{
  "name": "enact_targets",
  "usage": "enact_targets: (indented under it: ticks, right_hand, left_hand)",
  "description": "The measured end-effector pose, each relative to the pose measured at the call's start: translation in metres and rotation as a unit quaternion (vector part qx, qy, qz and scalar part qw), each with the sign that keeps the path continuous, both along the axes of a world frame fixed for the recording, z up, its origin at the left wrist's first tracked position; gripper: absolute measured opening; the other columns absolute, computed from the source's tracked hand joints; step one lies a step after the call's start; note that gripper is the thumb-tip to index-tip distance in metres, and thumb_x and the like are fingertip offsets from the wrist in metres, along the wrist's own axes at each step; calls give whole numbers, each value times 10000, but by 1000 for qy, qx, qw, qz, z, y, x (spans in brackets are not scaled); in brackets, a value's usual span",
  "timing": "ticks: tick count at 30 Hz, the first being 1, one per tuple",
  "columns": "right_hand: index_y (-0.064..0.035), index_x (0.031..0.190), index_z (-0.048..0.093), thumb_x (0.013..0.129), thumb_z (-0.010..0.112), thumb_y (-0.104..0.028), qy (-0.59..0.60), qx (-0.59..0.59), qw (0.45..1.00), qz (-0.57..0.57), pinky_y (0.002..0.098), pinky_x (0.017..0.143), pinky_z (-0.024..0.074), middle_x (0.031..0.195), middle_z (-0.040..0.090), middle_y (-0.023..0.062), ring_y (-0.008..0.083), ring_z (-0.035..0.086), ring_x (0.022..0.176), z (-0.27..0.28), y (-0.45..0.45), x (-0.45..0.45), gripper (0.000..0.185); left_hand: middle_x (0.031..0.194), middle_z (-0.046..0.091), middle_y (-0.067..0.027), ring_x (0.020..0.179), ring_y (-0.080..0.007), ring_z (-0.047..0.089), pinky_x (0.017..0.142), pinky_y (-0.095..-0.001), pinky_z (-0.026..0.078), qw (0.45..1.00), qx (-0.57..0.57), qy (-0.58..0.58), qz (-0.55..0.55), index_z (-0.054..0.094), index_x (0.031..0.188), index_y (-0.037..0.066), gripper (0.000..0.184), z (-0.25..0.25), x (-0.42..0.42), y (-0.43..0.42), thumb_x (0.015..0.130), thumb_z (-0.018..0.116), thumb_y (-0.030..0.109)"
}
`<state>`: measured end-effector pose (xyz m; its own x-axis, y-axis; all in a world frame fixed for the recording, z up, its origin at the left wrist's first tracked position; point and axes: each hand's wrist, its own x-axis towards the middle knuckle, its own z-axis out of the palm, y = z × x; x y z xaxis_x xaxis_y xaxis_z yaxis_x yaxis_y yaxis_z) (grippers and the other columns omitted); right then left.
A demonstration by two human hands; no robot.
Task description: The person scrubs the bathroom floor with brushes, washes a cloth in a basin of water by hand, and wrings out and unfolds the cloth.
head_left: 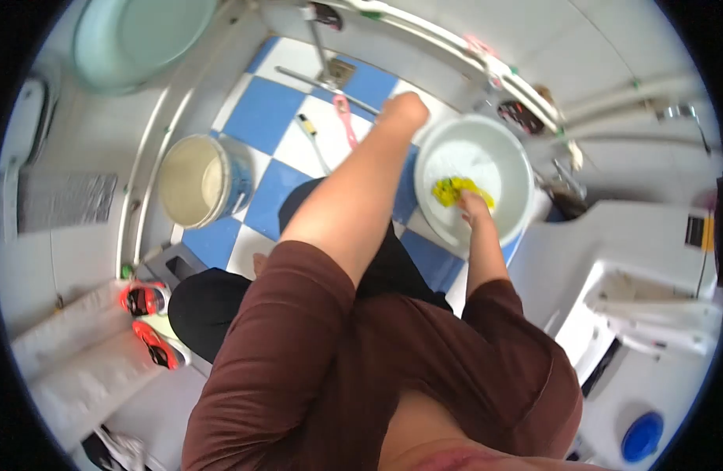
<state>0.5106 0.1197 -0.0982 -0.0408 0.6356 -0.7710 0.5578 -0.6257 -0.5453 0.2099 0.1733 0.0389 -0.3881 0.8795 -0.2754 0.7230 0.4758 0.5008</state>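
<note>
In the white basin (522,169), my right hand (474,207) has its fingers closed on a bright yellow cloth (456,191) with dark spots. The cloth lies bunched over what looks like water, with a pale patch beneath. My left hand (406,112) is to the upper left of the basin, near its rim and beside the end of a thin metal bar (303,77). That hand is blurred and bent downward, so its fingers are hidden. Left of it on the floor lie a pink brush (343,114) and a long-handled brush (309,128).
A bucket (173,184) stands on the blue and white tiles (255,110) at the left. Red shoes (153,341) sit at lower left. A pale green basin (134,47) hangs on the wall. White pipes (456,39) run along the far wall, and a white sink unit (569,243) stands right.
</note>
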Motion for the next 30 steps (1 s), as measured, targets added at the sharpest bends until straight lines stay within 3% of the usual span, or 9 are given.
enact_targets:
  ticks: [11, 14, 16, 17, 20, 23, 25, 28, 30]
  right_hand:
    - [-76, 1244, 458, 898, 486, -330, 309, 160, 920, 181, 339, 904, 411, 1229, 506, 100, 201, 497, 1112, 263, 20, -59, 430]
    - [-100, 1263, 448, 878, 497, -348, 757, -89, 646, 45, 389, 933, 409, 1216, 523, 133, 244, 510, 1115, 184, 46, -42, 461]
    - [-120, 1266, 447, 860, 492, -397, 489, -146, 857, 70, 436, 922, 403, 1158, 566, 124, 267, 558, 1045, 105, 68, -29, 494]
    - [-111, 1267, 443, 858, 494, -403, 370, -110, 917, 102, 420, 901, 415, 1158, 563, 126, 264, 563, 1030, 114, 51, -46, 505]
    - [-84, 1270, 434, 853, 502, -421, -18, 24, 982, 187, 371, 841, 450, 1157, 555, 130, 254, 579, 985, 166, -13, -85, 541]
    - [-74, 1283, 404, 871, 480, -433, 97, 55, 950, 290, 394, 836, 444, 1137, 558, 109, 226, 566, 1000, 202, 3, -88, 551]
    - [-52, 1309, 360, 880, 473, -415, 294, 5, 942, 163, 360, 883, 422, 1168, 539, 148, 221, 513, 1094, 213, 13, -97, 573]
    - [-31, 1290, 374, 870, 483, -406, 169, -68, 978, 101, 332, 928, 395, 1195, 520, 164, 224, 466, 1153, 111, 80, -61, 574]
    - [-50, 1261, 427, 860, 506, -398, 54, 51, 956, 284, 318, 886, 410, 1138, 559, 151, 229, 527, 1041, 103, 79, -71, 537]
  left_hand:
    - [905, 626, -151, 867, -292, 596, 759, -368, 462, 982, 62, -87, -155, 626, 915, 36, 350, 146, -84, -61, 821, 511, 352]
    - [864, 611, -158, 809, -262, 592, 710, -396, 462, 970, 145, -196, -27, 588, 873, -3, 357, 124, -140, -114, 825, 505, 341]
    - [972, 606, -190, 901, -276, 597, 759, -385, 478, 931, 172, -236, 217, 584, 953, -7, 329, 20, -181, -146, 827, 511, 288]
    - [1078, 585, -184, 986, -316, 574, 816, -399, 466, 985, -56, 29, 160, 589, 1024, 17, 345, 7, -167, -190, 828, 517, 292]
    - [1082, 601, -126, 1001, -299, 571, 814, -393, 453, 942, -291, 85, -147, 628, 1049, 93, 392, -31, -166, -262, 808, 541, 389]
    - [1074, 609, -122, 967, -293, 585, 809, -424, 450, 975, -126, -166, 79, 629, 1027, 85, 360, -70, -155, -295, 791, 570, 350]
    - [1049, 613, -125, 970, -291, 581, 812, -416, 449, 977, -209, -18, 49, 627, 1018, 92, 333, -32, -136, -307, 804, 556, 337]
    - [1023, 614, -132, 957, -311, 573, 817, -421, 446, 979, -182, -56, 70, 621, 1006, 109, 312, -45, -116, -328, 819, 532, 343]
    - [1017, 613, -132, 952, -321, 569, 819, -423, 443, 980, -141, -103, 98, 612, 1015, 122, 309, -56, -113, -334, 823, 524, 348]
